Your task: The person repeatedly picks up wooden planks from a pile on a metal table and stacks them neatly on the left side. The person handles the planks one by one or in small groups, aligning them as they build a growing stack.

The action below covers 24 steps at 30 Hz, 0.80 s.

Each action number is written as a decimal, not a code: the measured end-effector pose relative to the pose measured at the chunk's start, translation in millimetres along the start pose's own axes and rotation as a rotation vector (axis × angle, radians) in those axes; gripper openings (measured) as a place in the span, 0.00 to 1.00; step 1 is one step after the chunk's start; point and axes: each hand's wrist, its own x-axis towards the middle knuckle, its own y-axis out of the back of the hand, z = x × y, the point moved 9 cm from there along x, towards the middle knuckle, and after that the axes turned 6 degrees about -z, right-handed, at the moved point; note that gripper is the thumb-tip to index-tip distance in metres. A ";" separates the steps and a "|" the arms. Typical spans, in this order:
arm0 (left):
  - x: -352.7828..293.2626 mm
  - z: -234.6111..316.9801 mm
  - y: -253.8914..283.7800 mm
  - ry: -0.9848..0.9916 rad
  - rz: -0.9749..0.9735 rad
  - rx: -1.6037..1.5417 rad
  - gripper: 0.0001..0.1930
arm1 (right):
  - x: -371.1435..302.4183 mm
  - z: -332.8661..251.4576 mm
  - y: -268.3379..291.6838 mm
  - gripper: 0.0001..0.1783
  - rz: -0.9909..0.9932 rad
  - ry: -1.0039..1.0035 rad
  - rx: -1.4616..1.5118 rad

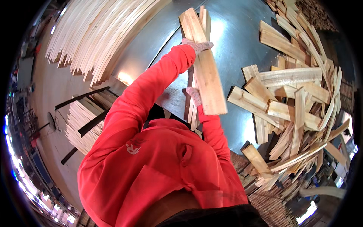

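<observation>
Over the steel table (234, 34), gloved left hand (198, 46) and right hand (193, 94) both gripping one wooden board (206, 68); neat stacks (98, 34) at left, big loose pile (295, 102) still unsorted at right

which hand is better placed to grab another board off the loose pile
Probably the right hand: it grips the held board low, on the loose pile's side. The left hand is stretched to the board's far end.
</observation>
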 end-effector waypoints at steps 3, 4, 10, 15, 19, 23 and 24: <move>43.1 -18.3 -2.4 -0.057 -0.277 -0.309 0.36 | -12.9 -42.3 1.2 0.39 -0.034 -0.044 -0.049; 40.2 -16.8 0.9 -0.071 -0.300 -0.417 0.28 | -11.7 -40.4 1.5 0.40 -0.052 -0.060 -0.023; 22.8 -7.5 33.8 -0.230 -0.449 -0.869 0.23 | 22.0 42.5 -1.9 0.34 -0.370 -0.221 0.897; -22.7 -23.3 19.0 -0.396 -0.985 -0.960 0.30 | -7.2 -1.8 -9.0 0.39 -0.460 -0.365 1.074; 21.9 -81.4 56.7 -0.369 -0.582 -0.522 0.32 | -14.5 -25.1 -10.3 0.34 -0.543 -0.281 1.221; 39.6 -55.7 97.7 -0.478 -0.079 0.111 0.35 | -2.8 -11.2 -17.7 0.35 -0.532 -0.390 1.199; 46.0 -53.8 98.0 -0.421 -0.054 0.173 0.38 | 8.3 6.2 -15.9 0.35 -0.462 -0.384 0.988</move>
